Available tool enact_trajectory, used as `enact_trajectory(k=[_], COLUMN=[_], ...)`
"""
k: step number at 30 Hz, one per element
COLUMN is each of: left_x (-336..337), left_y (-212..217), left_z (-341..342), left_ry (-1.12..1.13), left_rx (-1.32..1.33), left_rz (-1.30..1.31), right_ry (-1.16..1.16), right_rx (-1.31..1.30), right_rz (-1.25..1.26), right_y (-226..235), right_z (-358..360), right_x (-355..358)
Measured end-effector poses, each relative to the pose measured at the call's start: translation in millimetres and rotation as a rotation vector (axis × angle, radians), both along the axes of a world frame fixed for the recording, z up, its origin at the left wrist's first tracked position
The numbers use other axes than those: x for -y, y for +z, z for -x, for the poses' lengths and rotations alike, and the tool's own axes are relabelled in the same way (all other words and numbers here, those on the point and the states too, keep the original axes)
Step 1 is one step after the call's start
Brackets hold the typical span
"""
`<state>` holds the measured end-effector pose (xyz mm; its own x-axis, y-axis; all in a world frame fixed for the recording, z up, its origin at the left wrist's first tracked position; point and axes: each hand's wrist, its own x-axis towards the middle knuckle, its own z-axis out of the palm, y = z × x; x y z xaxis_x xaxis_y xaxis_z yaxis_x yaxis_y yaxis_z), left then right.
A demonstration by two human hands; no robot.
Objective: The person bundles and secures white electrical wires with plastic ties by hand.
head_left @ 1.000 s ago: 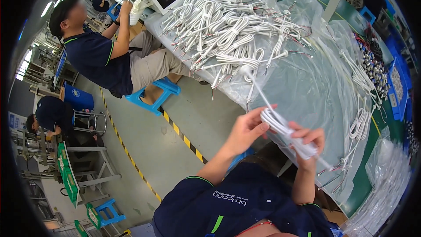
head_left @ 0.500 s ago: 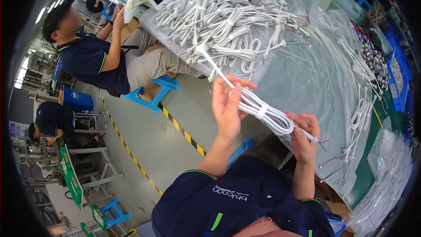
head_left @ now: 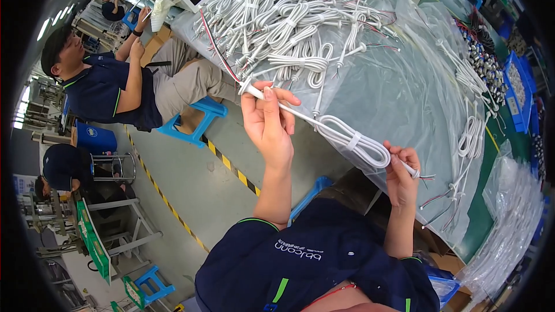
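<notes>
- Where the view starts at the left, a seated person (head_left: 110, 84) in a dark shirt works at the desk's far corner, apart from the wearer's hands.
- The left hand (head_left: 267, 124) is raised, fingers closed around the cable (head_left: 347, 138) near its plug end, likely to keep that stretch taut.
- The cable hangs in the air between the hands, in front of the desk (head_left: 393, 92); its long axis runs from upper left down to lower right, plug pointing up-left.
- A tied coil sits toward the right end.
- The right hand (head_left: 402, 173) pinches the cable beside the coil, where bare coloured wires stick out rightward.
- Behind, a pile of coiled cables (head_left: 289, 17) lies on plastic sheeting.
</notes>
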<state>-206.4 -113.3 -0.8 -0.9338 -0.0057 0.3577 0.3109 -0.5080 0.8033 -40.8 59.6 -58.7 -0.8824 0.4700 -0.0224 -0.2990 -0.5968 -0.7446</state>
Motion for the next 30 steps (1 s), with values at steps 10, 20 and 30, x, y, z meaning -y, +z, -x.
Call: enact_trajectory(k=[10, 20, 30], left_x=[-3, -40, -32], left_y=[-27, -53, -75], left_z=[-4, -69, -53], left_ry=[0.004, -1.004, -0.865], left_rx=[0.209, 0.502, 0.327], left_rz=[-0.335, 0.134, 0.466], right_ry=[0.19, -0.865, -0.388], right_rx=[0.092, 0.019, 0.664], right_rz=[0.008, -0.771, -0.766], right_y=[16, 91, 183], right_z=[-5, -85, -47], right_x=[9, -91, -258])
